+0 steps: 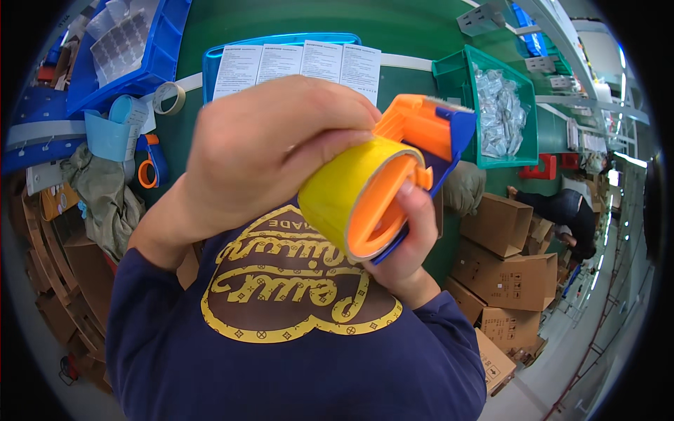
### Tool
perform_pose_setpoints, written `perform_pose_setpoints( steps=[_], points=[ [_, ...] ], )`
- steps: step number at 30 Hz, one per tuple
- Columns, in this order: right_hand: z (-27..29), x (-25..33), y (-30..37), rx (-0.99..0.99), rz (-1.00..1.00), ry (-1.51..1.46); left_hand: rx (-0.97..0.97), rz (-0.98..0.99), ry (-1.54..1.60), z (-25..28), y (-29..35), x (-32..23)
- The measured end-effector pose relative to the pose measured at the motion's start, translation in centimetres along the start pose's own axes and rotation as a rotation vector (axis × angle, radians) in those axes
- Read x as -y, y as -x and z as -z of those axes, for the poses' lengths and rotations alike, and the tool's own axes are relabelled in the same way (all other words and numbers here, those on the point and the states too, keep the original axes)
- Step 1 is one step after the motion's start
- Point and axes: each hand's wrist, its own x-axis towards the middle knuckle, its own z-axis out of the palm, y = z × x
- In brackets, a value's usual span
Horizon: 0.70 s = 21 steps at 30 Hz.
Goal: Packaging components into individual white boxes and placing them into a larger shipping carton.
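Observation:
A tape dispenser with an orange and blue body [427,126] is held up in front of my chest, above the bench's near side. A wide roll of yellow tape [330,186] sits around its orange hub. My left hand [260,137] is closed over the roll from above, thumb and fingers against the tape near the dispenser's orange frame; its fingertips are partly hidden. From below, my right hand [409,242] grips the dispenser, with the thumb pressing on the orange hub. The other fingers of that hand are hidden behind the roll and frame.
Several printed sheets [302,63] lie on a blue tray beyond my hands. A green bin [467,95] of small bagged parts stands right, a blue bin [165,59] left. Another dispenser [156,165] and a tape roll [177,98] lie left. Cardboard boxes [505,281] and a bending person [562,210] are at right.

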Motion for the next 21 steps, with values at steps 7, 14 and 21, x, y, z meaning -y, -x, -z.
perform_pose_setpoints(
  steps=[7,14,21],
  points=[
    [-1.2,0.2,-0.8,-0.042,-0.053,-0.206,0.092,0.03,0.278,1.2,0.1,-0.1],
    [-1.0,0.0,-0.8,-0.013,-0.065,-0.152,0.194,0.021,0.147,1.9,0.0,-0.4],
    [-0.3,-0.3,-0.6,-0.024,-0.045,-0.102,0.205,0.011,0.02,1.6,0.0,-0.9]
  ],
)
